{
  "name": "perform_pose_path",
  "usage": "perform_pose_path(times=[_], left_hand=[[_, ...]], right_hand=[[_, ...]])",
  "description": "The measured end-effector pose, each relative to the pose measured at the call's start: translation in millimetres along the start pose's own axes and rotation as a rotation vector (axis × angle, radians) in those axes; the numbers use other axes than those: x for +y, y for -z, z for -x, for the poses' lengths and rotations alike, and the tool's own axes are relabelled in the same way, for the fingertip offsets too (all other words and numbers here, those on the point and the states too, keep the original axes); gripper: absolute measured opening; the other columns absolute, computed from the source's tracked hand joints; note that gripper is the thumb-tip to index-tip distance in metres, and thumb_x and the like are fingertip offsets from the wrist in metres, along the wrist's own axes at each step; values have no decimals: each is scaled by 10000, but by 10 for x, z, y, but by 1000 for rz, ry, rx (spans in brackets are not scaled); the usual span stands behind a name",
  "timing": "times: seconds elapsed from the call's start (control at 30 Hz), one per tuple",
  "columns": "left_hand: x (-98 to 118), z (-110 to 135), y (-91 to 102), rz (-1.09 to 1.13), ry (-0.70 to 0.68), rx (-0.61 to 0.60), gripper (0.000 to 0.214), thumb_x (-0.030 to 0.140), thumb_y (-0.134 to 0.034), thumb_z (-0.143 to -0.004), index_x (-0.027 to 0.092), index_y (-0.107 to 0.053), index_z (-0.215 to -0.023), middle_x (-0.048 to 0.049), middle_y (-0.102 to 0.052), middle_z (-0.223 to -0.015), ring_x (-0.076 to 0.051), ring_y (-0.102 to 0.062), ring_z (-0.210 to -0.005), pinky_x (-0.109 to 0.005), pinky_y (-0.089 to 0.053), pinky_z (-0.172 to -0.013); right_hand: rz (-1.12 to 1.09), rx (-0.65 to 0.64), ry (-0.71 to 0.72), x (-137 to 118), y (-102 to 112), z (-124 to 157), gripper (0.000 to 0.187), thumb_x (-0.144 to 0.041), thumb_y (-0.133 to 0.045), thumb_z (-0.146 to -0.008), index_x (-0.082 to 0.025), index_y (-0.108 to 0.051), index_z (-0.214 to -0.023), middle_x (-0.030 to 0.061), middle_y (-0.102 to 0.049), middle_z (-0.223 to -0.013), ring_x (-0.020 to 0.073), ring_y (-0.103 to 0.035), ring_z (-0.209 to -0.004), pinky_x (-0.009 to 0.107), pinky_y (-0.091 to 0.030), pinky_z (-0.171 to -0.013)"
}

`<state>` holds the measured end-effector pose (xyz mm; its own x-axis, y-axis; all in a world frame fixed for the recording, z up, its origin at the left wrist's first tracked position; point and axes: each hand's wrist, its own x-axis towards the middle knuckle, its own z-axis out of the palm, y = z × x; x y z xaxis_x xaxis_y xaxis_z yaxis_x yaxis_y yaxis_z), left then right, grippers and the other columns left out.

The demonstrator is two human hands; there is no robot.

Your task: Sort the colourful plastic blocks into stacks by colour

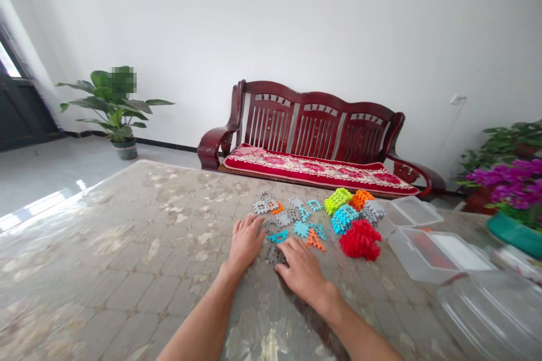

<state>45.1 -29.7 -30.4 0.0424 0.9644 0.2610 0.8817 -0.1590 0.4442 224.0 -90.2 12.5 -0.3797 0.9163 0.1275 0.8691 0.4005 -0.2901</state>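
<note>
Notched plastic pieces in grey, teal and orange are spread loosely across the worktop, in front of both hands and to the left of the coloured stacks. They lie mostly flat, some overlapping, perhaps so that each outline can be seen and reached singly; an orange A-shaped piece is easily made out.

The left hand is laid palm down at the left edge of the spread, its fingers extended and its grip apart, with nothing seen to be held. By its position, the near pieces could be steadied or hemmed in from that side. The right hand is lowered over the near edge, beside a dark grey piece and a teal piece. Its fingers are bent, but whether its grip is closed on the grey piece cannot be told, since the contact is partly hidden.

Beyond the right hand, lime, orange, blue, grey and red stacks are grouped by colour, probably for easy picking. Farther right, a clear box is placed within reach, seemingly as storage.
</note>
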Motion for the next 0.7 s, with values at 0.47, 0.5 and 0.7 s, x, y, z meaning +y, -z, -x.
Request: perform_pose_path(times=[0.47, 0.5, 0.7], left_hand=[[40, 17, 45, -74, -52, 10, 361, 244, -535, -899, 258, -631, -1247, -78, -601, -1367, -263, -506, -1314, -472, -317, -1151], [44, 19, 51, -78, -52, 8, 361, 247, -537, -899, 260, -632, -1247, -78, -598, -1370, -264, -506, -1315, -475, -316, -1152], [55, 18, 63, -89, -51, -2, 374, 257, -537, -903, 259, -627, -1267, -82, -599, -1367, -269, -498, -1320, -477, -311, -1154]], right_hand=[[-383, 104, -266, 532, 81, -299, 324, -276, -437, -935, -207, -751, -979, 26, -758, -808, 183, -698, -756, 242, -463, -678], [-386, 103, -274, 585, 90, -319, 324, -275, -439, -925, -200, -753, -958, 32, -759, -819, 192, -699, -779, 247, -465, -684], [-210, 162, -280, 796, 190, -312, 307, -297, -488, -906, -198, -723, -1077, 87, -734, -1092, 237, -675, -995, 310, -472, -853]])
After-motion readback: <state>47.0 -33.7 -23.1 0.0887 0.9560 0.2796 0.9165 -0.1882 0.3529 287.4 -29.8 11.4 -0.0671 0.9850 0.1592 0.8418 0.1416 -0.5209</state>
